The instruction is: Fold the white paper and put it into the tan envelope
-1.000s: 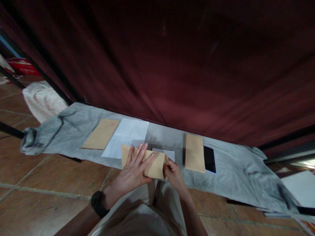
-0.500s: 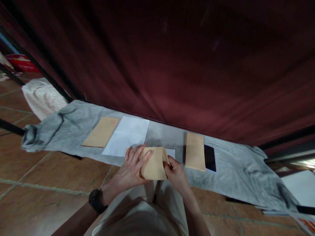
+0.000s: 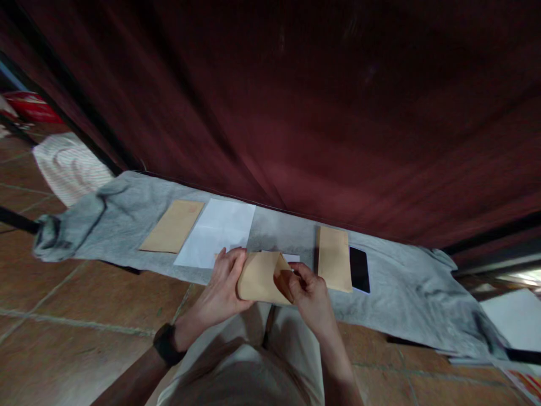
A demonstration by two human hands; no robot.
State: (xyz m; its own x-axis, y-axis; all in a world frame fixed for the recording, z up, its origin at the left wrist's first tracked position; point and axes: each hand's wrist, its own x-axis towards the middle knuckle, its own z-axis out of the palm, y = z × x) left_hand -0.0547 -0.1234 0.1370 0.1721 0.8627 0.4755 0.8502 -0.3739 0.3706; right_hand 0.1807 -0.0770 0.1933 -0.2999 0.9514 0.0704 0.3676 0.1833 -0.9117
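Held up over the near edge of the grey cloth is a brown paper envelope [image 3: 258, 277], its right end gaping so that the dark inside shows. My left hand [image 3: 228, 282] grips its left end, a dark watch on that wrist. At the mouth, my right hand [image 3: 310, 290] pinches the envelope's edge between thumb and fingers. Behind my left hand lies a white paper sheet [image 3: 217, 231] with a crease. A second white piece [image 3: 291, 257] peeks out behind the envelope, mostly hidden.
Another brown envelope [image 3: 173, 226] lies flat at the left. A stack of envelopes [image 3: 335, 259] and a phone [image 3: 359, 270] lie to the right. The grey cloth [image 3: 406, 287] covers a narrow bench. A dark red curtain [image 3: 270, 113] hangs close behind it.
The envelope's mouth has opened wider and turned more toward me. My right hand has moved slightly right, and my left thumb has shifted off the envelope's front.
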